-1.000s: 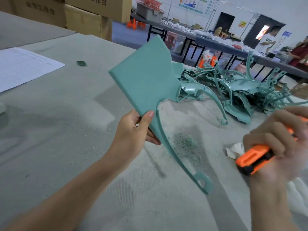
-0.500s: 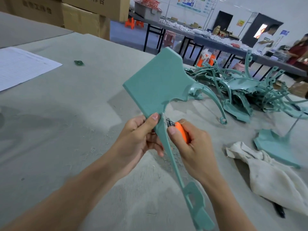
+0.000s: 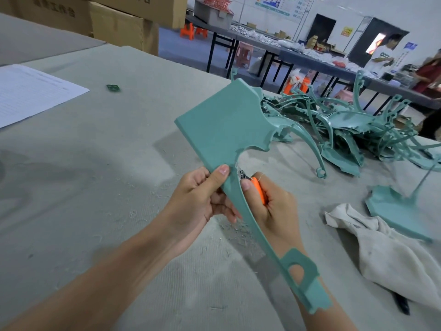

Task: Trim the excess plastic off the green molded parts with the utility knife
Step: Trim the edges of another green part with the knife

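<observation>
My left hand (image 3: 199,195) grips a green molded part (image 3: 222,126) where its flat panel narrows into a long curved arm, thumb on the front face. The arm runs down over my right wrist and ends in a tab with a hole (image 3: 301,271). My right hand (image 3: 270,206) holds the orange utility knife (image 3: 259,188). Its blade tip (image 3: 241,174) touches the arm's inner edge just right of my left thumb, where pale shavings cling.
A heap of more green parts (image 3: 338,132) lies at the back right of the grey table (image 3: 95,163). One green part (image 3: 396,211) and a white rag (image 3: 386,247) lie at the right. A paper sheet (image 3: 31,91) lies at the far left. Cardboard boxes (image 3: 119,22) stand behind.
My right hand came in from the right with the knife and set the blade against the part's arm. The part has tilted slightly and come closer to me.
</observation>
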`<action>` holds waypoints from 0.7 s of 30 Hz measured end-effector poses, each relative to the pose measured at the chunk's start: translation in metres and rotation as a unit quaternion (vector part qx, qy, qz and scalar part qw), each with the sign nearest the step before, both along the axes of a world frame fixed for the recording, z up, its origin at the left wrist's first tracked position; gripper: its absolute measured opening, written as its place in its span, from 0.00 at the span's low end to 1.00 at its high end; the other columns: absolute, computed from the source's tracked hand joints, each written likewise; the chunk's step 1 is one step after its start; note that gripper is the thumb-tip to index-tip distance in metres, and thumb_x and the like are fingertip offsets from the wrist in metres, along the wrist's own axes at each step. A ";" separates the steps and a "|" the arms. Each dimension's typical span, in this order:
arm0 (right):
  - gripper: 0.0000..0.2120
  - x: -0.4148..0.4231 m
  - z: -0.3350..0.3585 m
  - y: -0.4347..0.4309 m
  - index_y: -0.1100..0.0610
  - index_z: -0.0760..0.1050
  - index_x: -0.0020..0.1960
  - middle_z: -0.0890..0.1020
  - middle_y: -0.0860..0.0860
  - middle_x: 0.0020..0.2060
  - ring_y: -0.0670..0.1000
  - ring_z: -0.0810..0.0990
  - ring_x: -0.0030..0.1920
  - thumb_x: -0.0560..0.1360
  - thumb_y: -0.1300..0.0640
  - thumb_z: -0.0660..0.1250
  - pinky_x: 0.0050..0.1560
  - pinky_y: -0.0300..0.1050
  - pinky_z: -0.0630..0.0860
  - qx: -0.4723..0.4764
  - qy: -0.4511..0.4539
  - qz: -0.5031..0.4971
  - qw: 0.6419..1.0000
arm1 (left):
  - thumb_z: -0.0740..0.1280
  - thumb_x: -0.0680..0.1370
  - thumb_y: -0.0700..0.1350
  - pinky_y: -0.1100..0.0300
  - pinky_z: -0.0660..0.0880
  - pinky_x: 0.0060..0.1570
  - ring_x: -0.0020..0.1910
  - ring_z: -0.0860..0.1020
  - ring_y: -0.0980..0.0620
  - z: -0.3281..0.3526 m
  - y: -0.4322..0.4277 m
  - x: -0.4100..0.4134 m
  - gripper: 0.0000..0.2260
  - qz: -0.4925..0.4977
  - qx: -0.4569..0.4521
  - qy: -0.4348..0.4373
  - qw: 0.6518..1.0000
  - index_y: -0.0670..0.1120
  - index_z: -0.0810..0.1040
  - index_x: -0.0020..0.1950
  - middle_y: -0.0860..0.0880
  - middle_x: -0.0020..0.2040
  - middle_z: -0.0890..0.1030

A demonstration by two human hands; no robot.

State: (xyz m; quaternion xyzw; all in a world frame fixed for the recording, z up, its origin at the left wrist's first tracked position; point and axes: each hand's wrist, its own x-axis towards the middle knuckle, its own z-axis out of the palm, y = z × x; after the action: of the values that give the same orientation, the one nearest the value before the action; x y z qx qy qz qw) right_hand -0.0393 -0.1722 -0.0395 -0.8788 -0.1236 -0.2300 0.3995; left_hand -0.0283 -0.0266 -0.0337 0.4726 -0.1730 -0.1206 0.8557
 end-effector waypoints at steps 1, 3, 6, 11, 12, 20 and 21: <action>0.27 0.001 -0.001 0.001 0.59 0.69 0.36 0.72 0.55 0.32 0.55 0.69 0.30 0.75 0.35 0.55 0.29 0.45 0.65 -0.004 0.001 -0.004 1.000 | 0.61 0.77 0.48 0.63 0.74 0.26 0.26 0.78 0.52 0.000 0.000 0.000 0.16 0.004 0.000 0.000 1.000 0.49 0.83 0.34 0.45 0.30 0.80; 0.28 0.001 -0.001 0.002 0.59 0.69 0.36 0.72 0.55 0.31 0.55 0.70 0.29 0.75 0.34 0.54 0.30 0.50 0.67 -0.010 0.001 -0.016 1.000 | 0.60 0.77 0.48 0.63 0.74 0.26 0.26 0.78 0.52 -0.001 0.000 0.001 0.16 0.007 0.001 0.001 1.000 0.49 0.84 0.35 0.45 0.30 0.80; 0.29 0.001 0.000 0.002 0.58 0.70 0.37 0.71 0.55 0.25 0.55 0.71 0.27 0.74 0.32 0.54 0.28 0.55 0.70 -0.021 -0.002 -0.040 0.999 | 0.60 0.78 0.48 0.63 0.74 0.26 0.26 0.78 0.52 -0.002 0.000 0.001 0.16 0.017 0.004 0.003 1.000 0.49 0.84 0.35 0.45 0.30 0.80; 0.28 0.001 -0.001 0.006 0.57 0.67 0.35 0.69 0.52 0.23 0.55 0.70 0.26 0.74 0.31 0.54 0.27 0.53 0.69 -0.034 -0.018 -0.071 0.997 | 0.61 0.77 0.48 0.63 0.74 0.26 0.26 0.78 0.52 -0.003 0.000 0.003 0.15 0.040 0.002 0.008 0.999 0.48 0.83 0.34 0.44 0.30 0.81; 0.28 0.002 -0.002 0.005 0.56 0.67 0.35 0.69 0.51 0.23 0.54 0.70 0.26 0.74 0.31 0.54 0.27 0.52 0.69 -0.034 -0.017 -0.078 0.996 | 0.61 0.77 0.48 0.63 0.74 0.26 0.26 0.78 0.52 -0.003 -0.001 0.003 0.15 0.041 0.000 0.007 0.999 0.47 0.83 0.35 0.44 0.30 0.81; 0.21 0.005 -0.003 -0.007 0.52 0.59 0.32 0.62 0.45 0.26 0.43 0.60 0.26 0.76 0.39 0.58 0.27 0.34 0.57 0.050 -0.024 -0.042 0.998 | 0.61 0.77 0.47 0.62 0.75 0.25 0.26 0.79 0.51 -0.003 0.000 0.002 0.14 0.035 -0.025 0.014 0.999 0.36 0.76 0.46 0.41 0.32 0.82; 0.21 0.005 -0.003 -0.006 0.52 0.59 0.32 0.62 0.45 0.26 0.43 0.60 0.27 0.75 0.39 0.58 0.27 0.34 0.57 0.055 -0.023 -0.023 0.998 | 0.62 0.76 0.47 0.62 0.75 0.25 0.25 0.79 0.50 -0.002 0.000 0.002 0.14 0.035 -0.021 0.011 0.999 0.36 0.76 0.46 0.42 0.32 0.82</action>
State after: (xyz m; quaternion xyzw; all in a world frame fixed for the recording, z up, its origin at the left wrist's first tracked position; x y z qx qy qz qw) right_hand -0.0341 -0.1783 -0.0427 -0.8524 -0.0995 -0.2658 0.4391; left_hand -0.0264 -0.0261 -0.0358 0.4587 -0.1496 -0.0918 0.8711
